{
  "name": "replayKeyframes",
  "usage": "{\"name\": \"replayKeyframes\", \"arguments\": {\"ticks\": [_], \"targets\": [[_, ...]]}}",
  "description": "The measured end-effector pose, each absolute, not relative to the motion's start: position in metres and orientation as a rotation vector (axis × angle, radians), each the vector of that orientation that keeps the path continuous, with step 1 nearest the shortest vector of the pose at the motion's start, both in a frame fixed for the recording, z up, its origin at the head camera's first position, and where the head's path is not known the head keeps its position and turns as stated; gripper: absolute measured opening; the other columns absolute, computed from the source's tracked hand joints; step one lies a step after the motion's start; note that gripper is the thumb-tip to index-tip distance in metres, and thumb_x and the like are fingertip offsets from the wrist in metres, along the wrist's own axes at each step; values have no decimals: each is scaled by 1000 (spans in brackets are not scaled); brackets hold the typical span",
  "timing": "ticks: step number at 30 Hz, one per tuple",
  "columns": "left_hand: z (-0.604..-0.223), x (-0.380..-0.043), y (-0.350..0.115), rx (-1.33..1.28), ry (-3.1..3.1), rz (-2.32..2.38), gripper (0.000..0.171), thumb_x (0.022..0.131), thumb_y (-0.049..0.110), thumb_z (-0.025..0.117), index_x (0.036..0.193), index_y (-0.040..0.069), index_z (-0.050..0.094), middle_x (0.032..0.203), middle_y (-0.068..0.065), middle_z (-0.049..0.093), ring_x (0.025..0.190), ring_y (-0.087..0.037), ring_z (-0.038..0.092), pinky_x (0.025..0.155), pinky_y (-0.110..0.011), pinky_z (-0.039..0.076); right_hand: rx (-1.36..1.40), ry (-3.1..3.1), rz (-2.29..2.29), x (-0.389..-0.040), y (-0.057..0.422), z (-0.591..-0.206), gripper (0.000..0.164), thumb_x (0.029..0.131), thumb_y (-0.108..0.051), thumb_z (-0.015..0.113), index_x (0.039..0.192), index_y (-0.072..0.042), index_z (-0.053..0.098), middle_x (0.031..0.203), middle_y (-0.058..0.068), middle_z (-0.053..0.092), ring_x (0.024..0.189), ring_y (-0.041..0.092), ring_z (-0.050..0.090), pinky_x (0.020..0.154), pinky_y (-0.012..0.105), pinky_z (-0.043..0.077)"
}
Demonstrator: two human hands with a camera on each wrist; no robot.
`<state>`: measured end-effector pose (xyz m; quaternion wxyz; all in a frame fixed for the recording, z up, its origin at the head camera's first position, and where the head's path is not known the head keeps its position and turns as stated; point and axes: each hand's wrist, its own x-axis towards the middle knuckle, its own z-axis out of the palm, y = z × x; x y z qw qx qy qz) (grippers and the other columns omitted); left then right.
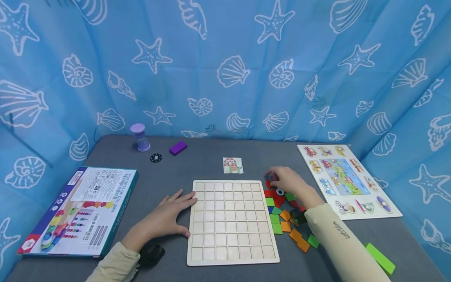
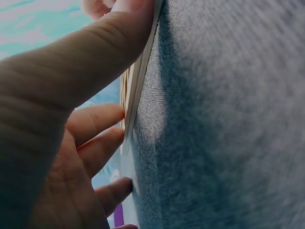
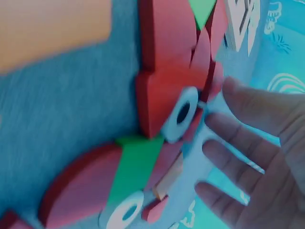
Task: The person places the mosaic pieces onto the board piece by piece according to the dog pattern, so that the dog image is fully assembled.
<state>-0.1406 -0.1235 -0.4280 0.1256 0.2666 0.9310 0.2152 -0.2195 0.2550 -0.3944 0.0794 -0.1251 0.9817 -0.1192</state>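
A square wooden grid board (image 1: 229, 219) lies flat on the grey table. My left hand (image 1: 165, 217) rests at its left side, thumb and fingers spread straight along the edge; in the left wrist view the fingertips meet the board's rim (image 2: 135, 90). To the right of the board is a pile of coloured flat pieces, among them a green square (image 1: 275, 218) and an orange piece (image 1: 285, 226). Over the pile's far end hovers my right hand (image 1: 290, 182). The right wrist view shows its fingers apart and loosely bent beside a red piece (image 3: 171, 88) and a white ring with a dark centre (image 3: 183, 114).
A small pattern card (image 1: 233, 165) lies beyond the board. At the left are a boxed toy (image 1: 84, 211), a sand timer (image 1: 141, 138), a black disc (image 1: 156, 158) and a purple block (image 1: 178, 148). A picture puzzle (image 1: 347, 182) and a lime-green block (image 1: 380, 258) lie at the right.
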Motion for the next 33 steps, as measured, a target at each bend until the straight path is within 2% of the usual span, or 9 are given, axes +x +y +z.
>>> {"name": "replayKeyframes", "arguments": {"ticks": [4,14,20,29,33], "targets": [[-428,-139,-126,768,2732,647,98,53,58,72,137,24,35,145,7,25,135,-30,12,99,-63,14,-478,2897,-296,-217,255,-391,27,78,-11,67,105,-11,64,84,1,58,71,15,48,65,31,46],[-432,-140,-128,791,2763,681,97,55,58,72,138,23,35,145,6,27,135,-27,16,100,-61,16,-491,2955,-185,-220,258,-397,20,78,-24,68,94,-13,65,84,-1,59,73,15,49,68,34,46],[-431,-140,-128,809,2760,690,96,56,55,74,138,21,35,145,4,27,134,-29,16,100,-62,15,-487,3009,-162,-221,253,-395,23,75,-29,70,88,-11,65,80,1,57,72,16,48,65,33,46],[-433,-140,-128,800,2764,692,97,56,56,73,138,21,35,145,4,27,134,-29,16,100,-62,14,-818,3068,-160,-218,180,-376,21,74,-30,71,85,-14,66,80,-3,59,77,13,51,66,29,46],[-435,-141,-128,801,2758,701,98,56,57,72,138,21,34,145,5,26,135,-28,14,101,-61,13,-941,3026,-170,-219,145,-378,17,75,-28,70,84,-14,65,81,-1,61,72,12,51,63,29,44]]}}
